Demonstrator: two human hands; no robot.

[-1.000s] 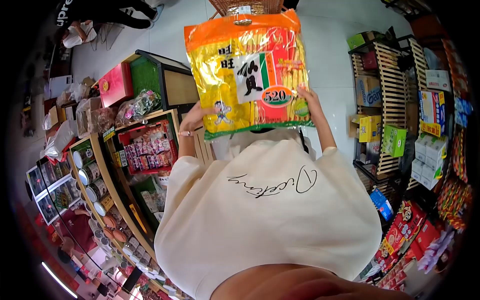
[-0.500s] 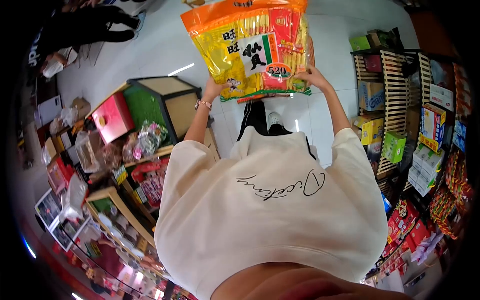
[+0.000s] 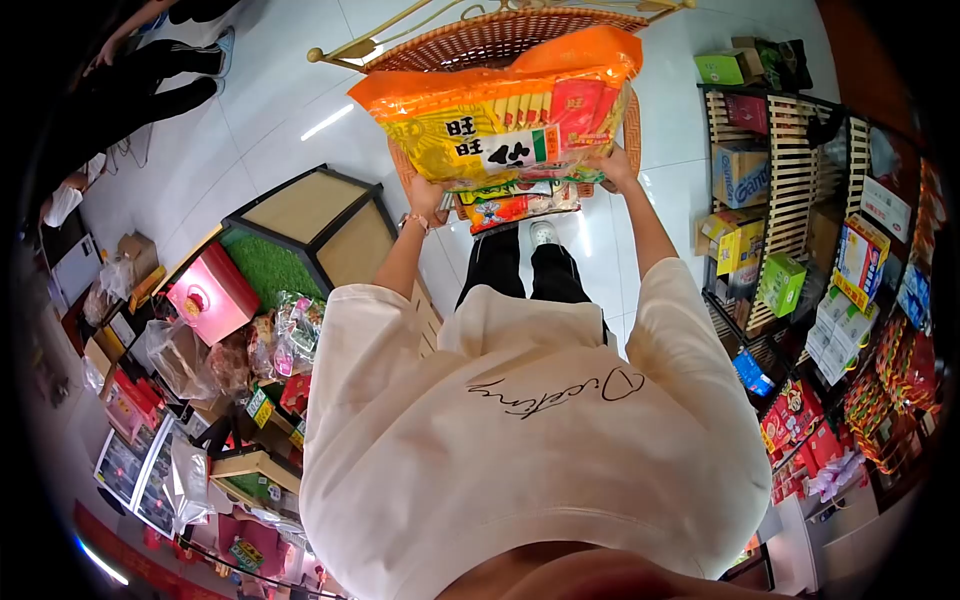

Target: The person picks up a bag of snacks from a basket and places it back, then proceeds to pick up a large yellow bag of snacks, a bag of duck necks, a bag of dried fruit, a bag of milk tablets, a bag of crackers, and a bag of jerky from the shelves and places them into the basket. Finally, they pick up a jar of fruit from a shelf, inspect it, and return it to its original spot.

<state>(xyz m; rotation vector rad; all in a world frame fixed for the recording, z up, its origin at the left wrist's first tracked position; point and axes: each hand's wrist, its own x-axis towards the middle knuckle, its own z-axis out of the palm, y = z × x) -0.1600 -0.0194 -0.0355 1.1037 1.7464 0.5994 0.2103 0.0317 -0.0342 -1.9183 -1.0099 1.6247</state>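
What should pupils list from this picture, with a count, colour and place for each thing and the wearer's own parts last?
Large snack bag: one, orange, yellow and red, between the hands
Smaller packet: at least one, orange and white, just below the bag
Woven wicker piece: one, brown, behind the bag
Slatted racks: at least two, pale wood, right
Green boxes: two, green, right
Pink-red box: one, left
Other packaged goods: too many to count, mixed, both sides
Another person's legs: two, black-clad, upper left
Shirt: one, cream, lower centre
Left hand: one, bag's left
Right hand: one, bag's right
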